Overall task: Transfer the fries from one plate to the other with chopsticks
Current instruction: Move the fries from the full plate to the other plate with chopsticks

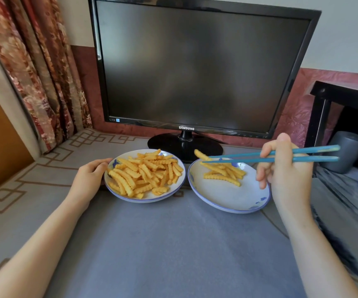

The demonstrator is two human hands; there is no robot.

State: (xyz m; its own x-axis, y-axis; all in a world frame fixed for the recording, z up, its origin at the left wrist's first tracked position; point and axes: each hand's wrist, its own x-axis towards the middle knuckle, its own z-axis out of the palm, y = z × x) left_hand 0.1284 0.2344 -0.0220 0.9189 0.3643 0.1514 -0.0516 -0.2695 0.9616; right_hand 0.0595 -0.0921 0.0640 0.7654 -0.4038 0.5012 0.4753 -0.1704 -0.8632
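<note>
1. Because the left plate [148, 200] could slide on the tabletop [173, 244], the left hand [89, 177] rests against its left rim with relaxed fingers, probably to steady it.
2. The right hand [285, 168] grips the chopsticks [244, 160] well back from the tips, which gives them reach leftward.
3. The left plate carries the big pile of fries [145, 175]. The right plate [227, 196], just beside it, has a few on its far half.
4. The tips pinch one fry [201, 155] over the right plate's far rim, seemingly ready to drop.
5. A monitor [195, 67] stands behind both plates.
</note>
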